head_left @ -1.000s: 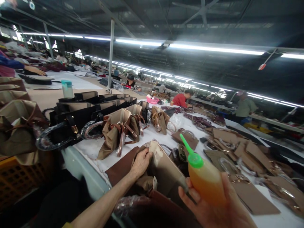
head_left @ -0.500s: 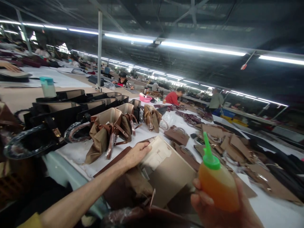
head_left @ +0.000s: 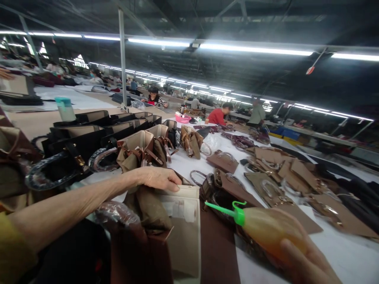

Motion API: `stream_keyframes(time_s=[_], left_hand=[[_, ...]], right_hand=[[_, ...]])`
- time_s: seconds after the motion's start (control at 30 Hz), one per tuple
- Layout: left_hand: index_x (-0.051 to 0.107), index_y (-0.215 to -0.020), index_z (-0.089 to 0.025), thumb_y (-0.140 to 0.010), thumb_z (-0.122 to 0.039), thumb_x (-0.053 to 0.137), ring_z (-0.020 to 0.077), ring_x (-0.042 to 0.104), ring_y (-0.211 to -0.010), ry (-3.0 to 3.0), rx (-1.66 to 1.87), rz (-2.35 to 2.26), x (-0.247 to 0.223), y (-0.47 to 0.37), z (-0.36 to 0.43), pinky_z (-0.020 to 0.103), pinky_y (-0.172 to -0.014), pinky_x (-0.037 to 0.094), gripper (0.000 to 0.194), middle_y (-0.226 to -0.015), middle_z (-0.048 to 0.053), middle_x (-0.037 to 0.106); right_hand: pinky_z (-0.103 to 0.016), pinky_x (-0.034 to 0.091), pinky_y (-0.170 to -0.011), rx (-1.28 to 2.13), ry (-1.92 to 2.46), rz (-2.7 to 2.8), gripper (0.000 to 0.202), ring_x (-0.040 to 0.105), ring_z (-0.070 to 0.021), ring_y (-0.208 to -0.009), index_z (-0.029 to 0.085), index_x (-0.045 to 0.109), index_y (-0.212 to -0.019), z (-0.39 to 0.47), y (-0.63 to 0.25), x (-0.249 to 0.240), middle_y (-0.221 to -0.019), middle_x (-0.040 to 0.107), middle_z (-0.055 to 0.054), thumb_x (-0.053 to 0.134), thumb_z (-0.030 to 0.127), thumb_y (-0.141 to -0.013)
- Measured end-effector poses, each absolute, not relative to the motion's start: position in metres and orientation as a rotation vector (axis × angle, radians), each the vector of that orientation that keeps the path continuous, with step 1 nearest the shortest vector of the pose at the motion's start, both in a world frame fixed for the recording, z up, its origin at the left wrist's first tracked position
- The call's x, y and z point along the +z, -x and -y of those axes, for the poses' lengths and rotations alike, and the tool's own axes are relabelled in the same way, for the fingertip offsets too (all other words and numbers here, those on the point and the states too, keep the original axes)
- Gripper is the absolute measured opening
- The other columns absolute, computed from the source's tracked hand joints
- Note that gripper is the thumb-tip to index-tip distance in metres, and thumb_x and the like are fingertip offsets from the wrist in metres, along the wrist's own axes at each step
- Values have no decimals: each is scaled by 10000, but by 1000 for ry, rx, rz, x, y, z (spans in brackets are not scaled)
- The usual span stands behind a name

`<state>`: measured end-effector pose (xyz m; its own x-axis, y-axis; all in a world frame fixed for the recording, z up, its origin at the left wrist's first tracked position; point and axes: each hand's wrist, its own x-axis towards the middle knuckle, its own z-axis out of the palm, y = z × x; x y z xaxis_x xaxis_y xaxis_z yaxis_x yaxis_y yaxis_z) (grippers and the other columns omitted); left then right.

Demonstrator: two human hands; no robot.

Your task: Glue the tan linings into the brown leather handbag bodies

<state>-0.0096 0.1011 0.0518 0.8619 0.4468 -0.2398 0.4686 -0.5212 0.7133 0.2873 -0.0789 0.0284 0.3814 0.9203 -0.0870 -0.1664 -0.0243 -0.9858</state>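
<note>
My left hand [head_left: 162, 179] is closed on the upper edge of a brown handbag [head_left: 156, 252] in front of me. The bag's pale inner panel [head_left: 185, 236] faces up, with a whitish strip near its top. In my right hand [head_left: 308, 252] is a squeeze bottle [head_left: 266, 225] of orange-amber liquid with a green cap. It lies nearly level, and its thin green nozzle points left toward the panel's edge, apart from it. A plastic-wrapped handle [head_left: 118, 215] curves at the bag's near left side.
Black handbags [head_left: 79, 146] stand in rows on the left, with brown-and-tan handbags [head_left: 136, 144] beside them. Flat brown bag pieces [head_left: 284, 173] cover the right side of the white table [head_left: 349, 260]. A teal-lidded jar [head_left: 65, 109] stands behind; a person in red [head_left: 217, 116] works farther back.
The squeeze bottle has tipped from upright to nearly level, its nozzle now pointing left. The bag has turned so its pale panel stands more square to me, my left hand still on its edge.
</note>
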Motion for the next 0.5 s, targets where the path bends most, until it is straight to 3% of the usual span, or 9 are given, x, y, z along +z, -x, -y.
stream_keyframes(time_s=[0.13, 0.27, 0.5], left_hand=[[564, -656, -158, -782, -304, 498, 111, 401, -601, -2139, -104, -671, 40, 18, -96, 187, -545, 308, 203, -599, -40, 474], [554, -652, -162, -772, -277, 499, 108, 400, -610, -2088, -122, -655, 36, 22, -92, 177, -558, 313, 175, -608, -39, 464], [547, -605, -156, -747, -257, 510, 109, 380, -582, -2073, -115, -654, 32, 27, -87, 187, -508, 290, 178, -570, -31, 430]], right_hand=[[-290, 517, -533, 881, 1385, 951, 721, 630, -260, -728, 266, 575, -1092, 72, -284, 30, -1036, 672, -75, 853, 358, -433], [-242, 509, -612, 782, 1319, 1053, 642, 624, -204, -684, 274, 606, -1042, 60, -271, 28, -843, 695, -16, 853, 322, -451], [-235, 475, -636, 744, 1253, 1099, 561, 602, -202, -695, 261, 659, -977, 40, -263, 18, -831, 691, -10, 852, 286, -451]])
